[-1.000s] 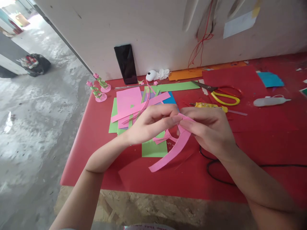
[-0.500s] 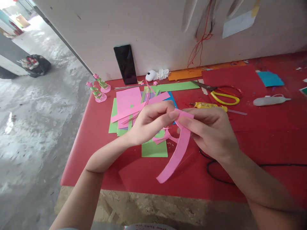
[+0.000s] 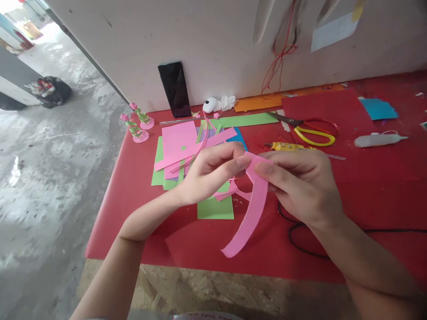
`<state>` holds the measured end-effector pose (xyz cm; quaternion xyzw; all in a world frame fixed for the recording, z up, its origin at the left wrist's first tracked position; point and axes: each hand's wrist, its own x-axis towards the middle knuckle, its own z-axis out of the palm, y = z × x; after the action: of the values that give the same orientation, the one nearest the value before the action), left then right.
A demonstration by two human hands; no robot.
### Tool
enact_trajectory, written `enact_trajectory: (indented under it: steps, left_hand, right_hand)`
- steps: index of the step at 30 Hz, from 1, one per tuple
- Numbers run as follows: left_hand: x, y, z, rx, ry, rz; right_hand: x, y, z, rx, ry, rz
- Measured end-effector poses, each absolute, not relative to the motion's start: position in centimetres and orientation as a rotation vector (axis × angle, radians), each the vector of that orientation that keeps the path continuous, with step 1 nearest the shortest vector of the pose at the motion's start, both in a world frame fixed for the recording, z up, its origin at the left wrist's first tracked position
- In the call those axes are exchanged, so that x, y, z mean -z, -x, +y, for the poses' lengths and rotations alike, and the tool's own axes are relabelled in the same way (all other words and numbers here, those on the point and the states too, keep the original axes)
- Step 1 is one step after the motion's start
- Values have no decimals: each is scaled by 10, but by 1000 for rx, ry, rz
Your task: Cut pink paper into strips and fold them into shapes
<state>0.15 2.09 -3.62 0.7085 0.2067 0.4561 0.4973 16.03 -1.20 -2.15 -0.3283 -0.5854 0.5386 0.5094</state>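
A pink paper strip [image 3: 252, 218] is folded over near its upper end, and its long tail curves down toward the table's front edge. My left hand [image 3: 213, 171] pinches the fold between thumb and forefinger. From the other side, my right hand [image 3: 300, 184] grips the same strip, its thumb flat on the paper. Below the hands lie a green paper sheet [image 3: 215, 208] and a curved pink paper scrap [image 3: 240, 192]. More pink paper [image 3: 180, 138] is stacked behind my left hand.
Scissors with yellow and red handles [image 3: 315, 135] lie behind my right hand, near a yellow glue gun [image 3: 287, 146] partly hidden by it. A phone [image 3: 175, 89] leans on the wall. Two small paper flowers [image 3: 139, 133] stand at the left edge. A black cable [image 3: 393, 230] runs along the right.
My right hand has shifted slightly to the right, its thumb sliding along the fold. The strip's tail has swung a little to the right. My left hand stays nearly still.
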Motion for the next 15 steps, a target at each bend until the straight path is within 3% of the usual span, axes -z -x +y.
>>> enact_trajectory:
  steps: [9, 15]
  left_hand:
    - [35, -6, 19, -1124, -1840, 473]
    - [35, -9, 20, -1128, -1826, 556]
  right_hand:
    - [35, -164, -6, -1124, 772, -1393]
    - [34, -162, -1, -1272, 808, -1297]
